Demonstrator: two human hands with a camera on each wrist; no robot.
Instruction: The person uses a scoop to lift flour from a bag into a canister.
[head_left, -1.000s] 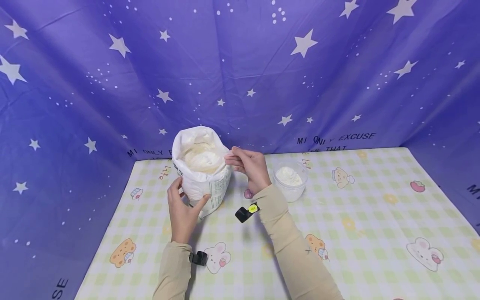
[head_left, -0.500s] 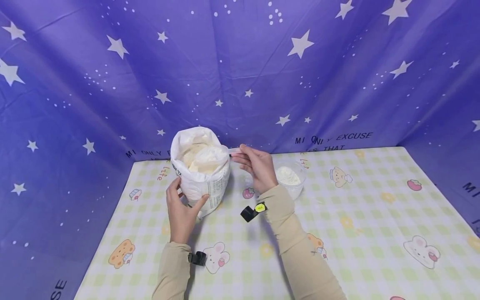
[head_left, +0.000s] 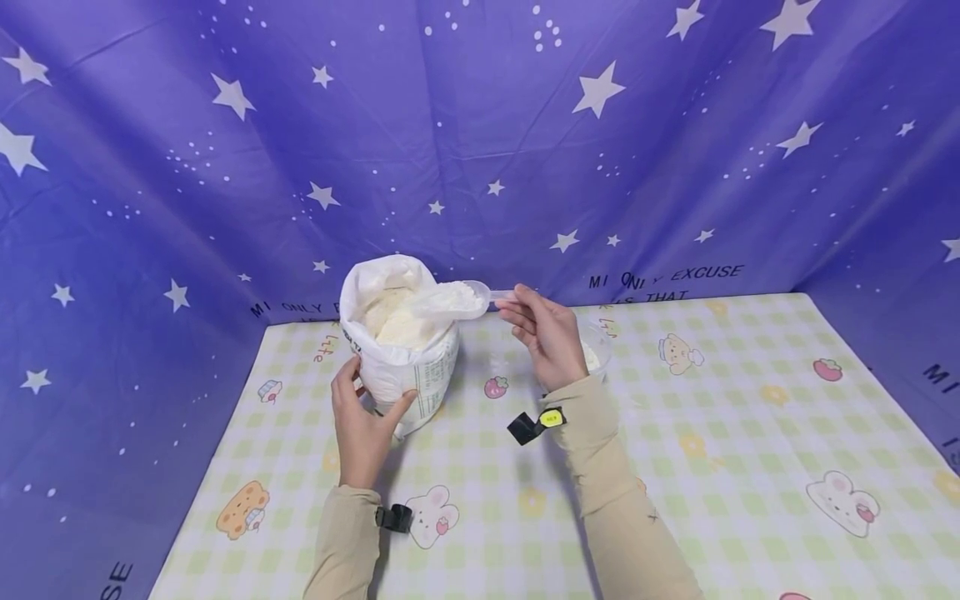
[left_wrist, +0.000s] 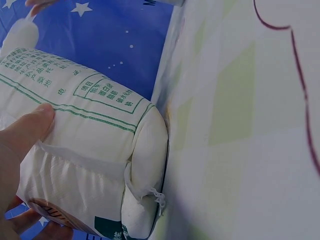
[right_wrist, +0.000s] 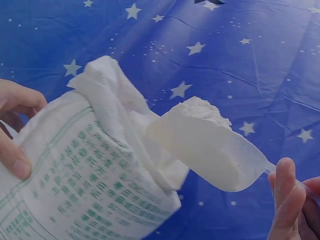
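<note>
A white cloth flour bag (head_left: 401, 367) with green print stands upright, its top rolled down around pale flour (head_left: 395, 318). My left hand (head_left: 367, 425) grips the bag's near side, thumb on the front and fingers around the left; the thumb (left_wrist: 35, 125) shows on the print in the left wrist view. My right hand (head_left: 547, 333) pinches the handle of a clear plastic scoop (head_left: 472, 308). White flour is heaped in the scoop (right_wrist: 215, 150), which hangs over the bag's right rim with its tip above the opening.
A clear round tub (head_left: 602, 350) with white powder stands right of the bag, partly hidden behind my right hand. A checked tablecloth (head_left: 720, 517) covers the table. A purple star-printed curtain (head_left: 480, 125) rises right behind the table's back edge.
My right hand has drawn the scoop up and right out of the bag, so its flour-filled bowl now shows above the rim. The left hand and bag hold their place.
</note>
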